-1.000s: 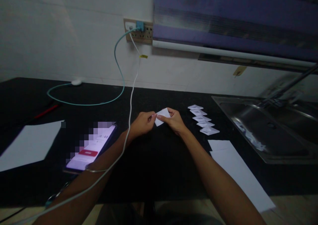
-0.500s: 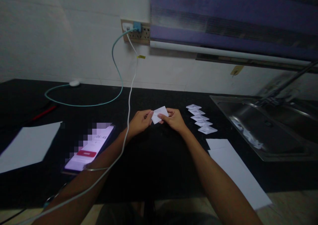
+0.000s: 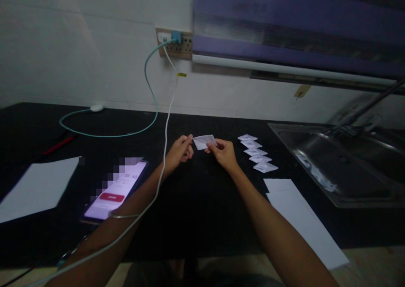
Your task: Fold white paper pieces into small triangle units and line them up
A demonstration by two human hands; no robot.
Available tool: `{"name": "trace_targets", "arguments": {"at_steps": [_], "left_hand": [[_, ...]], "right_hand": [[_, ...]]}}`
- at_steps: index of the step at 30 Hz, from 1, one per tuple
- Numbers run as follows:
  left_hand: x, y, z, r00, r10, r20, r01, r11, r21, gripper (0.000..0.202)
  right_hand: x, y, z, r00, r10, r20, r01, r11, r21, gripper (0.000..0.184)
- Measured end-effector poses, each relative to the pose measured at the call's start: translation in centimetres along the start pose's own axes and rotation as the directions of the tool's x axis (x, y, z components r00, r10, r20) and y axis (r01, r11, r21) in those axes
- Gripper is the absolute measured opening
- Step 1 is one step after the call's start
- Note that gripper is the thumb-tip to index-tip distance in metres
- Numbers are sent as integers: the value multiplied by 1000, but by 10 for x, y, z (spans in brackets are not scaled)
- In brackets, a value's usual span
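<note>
Pale wall (image 3: 95,59) is filling the upper left of the frame in the head view, and a black worktop (image 3: 202,211) is running below it toward the metal sink (image 3: 363,201) at right. Near the centre, the small folded paper (image 3: 202,142) is being held above the worktop. Its right end is sitting clamped in the right hand (image 3: 225,152), thumb in front and fingers behind. The left hand (image 3: 182,150) is bringing bunched fingertips to the paper's left corner — whether that grip is pinching or merely touching, I cannot tell.

Right of centre, a slanting row of folded pieces (image 3: 259,158) is lying just beyond the right hand; a careless swing of that wrist could be scattering them. White sheets (image 3: 300,211) are lying at lower right. At lower left, a phone (image 3: 115,190) is glowing beside the left forearm. A white cable (image 3: 166,139) is crossing that forearm in the picture — it could be snagging if the arm shifts. Uneven fingertip pressure could be skewing a crease.
</note>
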State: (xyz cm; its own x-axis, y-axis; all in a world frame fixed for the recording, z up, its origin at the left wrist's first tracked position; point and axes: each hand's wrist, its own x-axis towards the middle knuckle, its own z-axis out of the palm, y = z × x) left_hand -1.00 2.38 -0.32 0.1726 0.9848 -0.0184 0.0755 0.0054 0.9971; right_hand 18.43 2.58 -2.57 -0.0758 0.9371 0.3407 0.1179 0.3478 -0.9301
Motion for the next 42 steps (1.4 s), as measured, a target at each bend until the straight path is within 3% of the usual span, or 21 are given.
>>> {"name": "trace_targets", "arguments": {"at_steps": [2, 4, 8, 14, 21, 24, 27, 30, 34, 37, 42], "left_hand": [[2, 2, 1, 992, -128, -12, 127, 988, -86, 49], [3, 2, 1, 985, -169, 34, 171, 982, -85, 53], [2, 0, 2, 986, -108, 130, 116, 992, -53, 50], [2, -5, 0, 996, -84, 26, 87, 988, -129, 30], [-3, 2, -1, 999, -45, -22, 44, 998, -46, 20], [-2, 1, 0, 999, -28, -40, 33, 991, 127, 24], [-4, -2, 1, 997, 70, 14, -71, 957, 280, 29], [-6, -4, 2, 985, 146, 90, -169, 914, 368, 31], [-7, -3, 2, 973, 169, 155, -211, 923, 322, 31], [-8, -2, 1, 969, 147, 198, -193, 952, 237, 33], [-7, -4, 0, 977, 128, 173, -159, 970, 183, 33]], "right_hand": [[-1, -2, 1, 999, -28, -42, 27, 999, -26, 21], [-2, -5, 3, 997, -65, -52, 63, 997, -48, 16], [-5, -6, 4, 978, -208, 32, 210, 968, -136, 19], [-6, 0, 3, 935, -308, 173, 342, 912, -225, 37], [-9, -9, 4, 912, -341, 228, 392, 889, -239, 48], [-7, -8, 5, 941, -302, 152, 319, 942, -101, 50], [-2, -3, 5, 991, -129, 41, 124, 987, 102, 40], [0, -2, 6, 1000, -27, 1, 27, 996, 88, 26], [-2, -6, 7, 999, -50, 7, 51, 995, -89, 22], [-4, -8, 9, 998, -56, 3, 56, 995, -77, 22], [-5, -9, 9, 999, -43, 13, 43, 996, -82, 22]]}}
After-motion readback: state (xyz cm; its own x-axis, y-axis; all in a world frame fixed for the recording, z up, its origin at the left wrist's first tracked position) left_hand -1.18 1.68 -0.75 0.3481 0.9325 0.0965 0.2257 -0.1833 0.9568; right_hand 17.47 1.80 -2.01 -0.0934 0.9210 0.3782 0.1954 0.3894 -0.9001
